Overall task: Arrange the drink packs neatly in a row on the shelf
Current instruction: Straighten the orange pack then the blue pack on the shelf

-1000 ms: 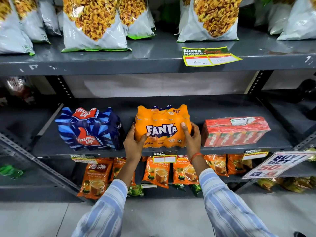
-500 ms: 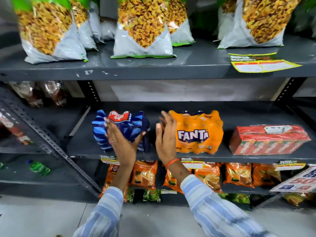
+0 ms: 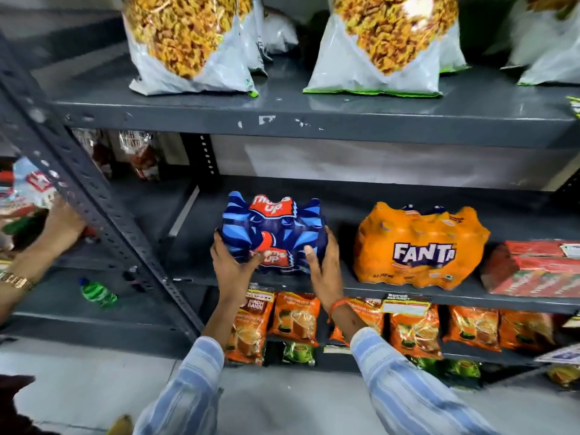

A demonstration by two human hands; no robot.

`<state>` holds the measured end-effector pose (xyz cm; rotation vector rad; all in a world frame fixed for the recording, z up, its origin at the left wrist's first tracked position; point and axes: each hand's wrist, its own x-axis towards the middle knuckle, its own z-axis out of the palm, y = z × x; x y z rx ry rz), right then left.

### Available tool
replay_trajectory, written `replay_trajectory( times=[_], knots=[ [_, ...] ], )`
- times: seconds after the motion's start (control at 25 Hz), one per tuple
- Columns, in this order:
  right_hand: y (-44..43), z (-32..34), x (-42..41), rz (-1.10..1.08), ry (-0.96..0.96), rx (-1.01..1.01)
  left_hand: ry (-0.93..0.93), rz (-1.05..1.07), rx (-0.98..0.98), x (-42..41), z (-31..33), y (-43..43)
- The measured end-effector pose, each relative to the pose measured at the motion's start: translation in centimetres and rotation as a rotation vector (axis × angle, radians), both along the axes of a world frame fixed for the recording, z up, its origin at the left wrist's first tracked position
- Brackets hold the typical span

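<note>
Head view is showing both hands now closing on the blue Thums Up pack (image 3: 272, 233) at centre frame, where a second ago they were clasped around the orange Fanta pack (image 3: 419, 246). That pack is now sitting alone at centre right, square to the front lip of the middle shelf (image 3: 408, 291), with the red carton pack (image 3: 533, 268) just beside it at the right edge. So the orange pack is looking settled, and the work is moving leftward along the row to the blue one.

The left hand (image 3: 230, 265) is pressing against the pack's lower left corner, fingers curled around its side and thumb lying across the front. The right hand (image 3: 324, 262) is cupping the lower right side, fingers spread and only loosely bent, thumb pointing up along the front face. Both are gripping it between the palms rather than wrapping it fully.

The blue pack is standing slightly skewed and well apart from the orange one, so it is probably needing a turn and a slide to the right.

At the far left of the frame, another person's hand (image 3: 61, 224) is reaching into the neighbouring rack.
</note>
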<state>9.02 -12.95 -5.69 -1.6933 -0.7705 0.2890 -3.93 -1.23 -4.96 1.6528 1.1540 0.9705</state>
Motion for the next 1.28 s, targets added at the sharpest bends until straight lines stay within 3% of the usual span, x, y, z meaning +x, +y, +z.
replay_trajectory(
  times=[0.44,1.28],
  knots=[
    [-0.3,0.3,-0.2,0.018,0.036,0.009,-0.005,0.012,0.011,-0.4,0.0,-0.5],
    [-2.5,1.4,1.1,0.1,0.008,-0.067,0.173,-0.009,-0.047,0.4,2.6,-2.7]
  ],
)
